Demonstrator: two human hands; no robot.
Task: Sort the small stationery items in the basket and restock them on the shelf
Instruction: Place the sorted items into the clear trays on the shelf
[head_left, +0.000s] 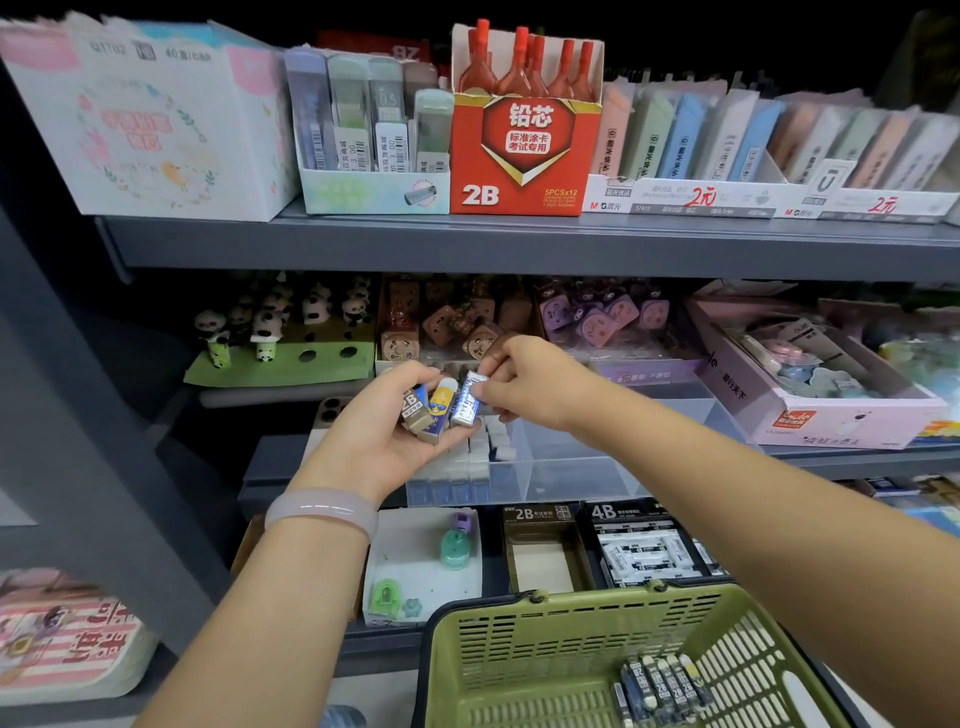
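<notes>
Three small boxed erasers sit fanned in the left hand (382, 436), fingers curled under them and thumb across the top: a brown one marked 2B (414, 410), a yellow-and-blue one (441, 408) and a silver-blue one (466, 401). The right hand (530, 384) pinches the silver-blue eraser's upper end between thumb and forefinger, at about three o'clock from the left palm. Pulling it free could drag the loose yellow-and-blue neighbour out, I'd judge, dropping it into the clear plastic bin (571, 467) of white-and-blue erasers directly below. At five o'clock, the olive-green slotted plastic basket (519, 649) holds more erasers (660, 686) yet to sort.
</notes>
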